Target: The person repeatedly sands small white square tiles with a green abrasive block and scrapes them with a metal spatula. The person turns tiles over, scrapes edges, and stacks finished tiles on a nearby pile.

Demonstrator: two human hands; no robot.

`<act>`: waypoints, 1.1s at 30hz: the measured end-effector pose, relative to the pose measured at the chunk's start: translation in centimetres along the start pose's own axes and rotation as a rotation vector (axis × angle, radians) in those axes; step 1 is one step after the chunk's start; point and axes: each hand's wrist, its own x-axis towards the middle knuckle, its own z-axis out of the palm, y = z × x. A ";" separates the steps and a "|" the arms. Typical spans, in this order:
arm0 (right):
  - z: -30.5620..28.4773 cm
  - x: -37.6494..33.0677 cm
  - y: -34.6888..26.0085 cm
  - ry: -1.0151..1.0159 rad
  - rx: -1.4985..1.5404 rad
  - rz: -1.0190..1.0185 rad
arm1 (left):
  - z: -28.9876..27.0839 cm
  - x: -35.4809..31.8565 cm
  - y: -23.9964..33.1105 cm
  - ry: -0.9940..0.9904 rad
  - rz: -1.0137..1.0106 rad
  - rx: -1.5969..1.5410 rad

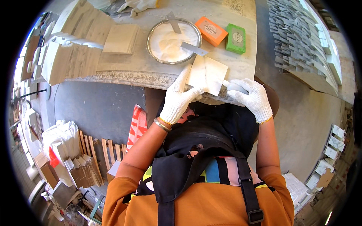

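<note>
A square white marble tile (206, 73) with a brownish vein lies at the table's front edge, one corner toward me. My left hand (177, 98), in a white knit glove, grips its left side, index finger stretched along the edge and thumb at the front. My right hand (250, 96), gloved alike, is at the tile's right corner with fingers bent together; whatever they hold is hidden. Just beyond the tile stands a round metal bowl (149, 51) of white paste. One putty knife (194, 49) rests across its near rim, another putty knife (174, 22) at its far side.
An orange box (211, 31) and a green box (236, 38) sit right of the bowl. Stacked tiles (120, 38) and taller tile stacks (71, 62) fill the table's left. White gloves (138, 5) lie at the back. Rows of stone pieces (301, 45) stand at far right.
</note>
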 end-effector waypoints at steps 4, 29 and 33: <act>0.1 0.0 0.0 -0.004 -0.007 0.017 | 0.1 -0.1 0.2 0.003 -0.005 -0.014; -0.2 0.1 0.1 -0.019 0.316 0.127 | 0.2 -0.1 0.1 0.003 -0.012 -0.069; -2.0 1.1 0.0 0.061 0.455 0.157 | 0.0 -0.1 0.1 -0.011 -0.016 -0.064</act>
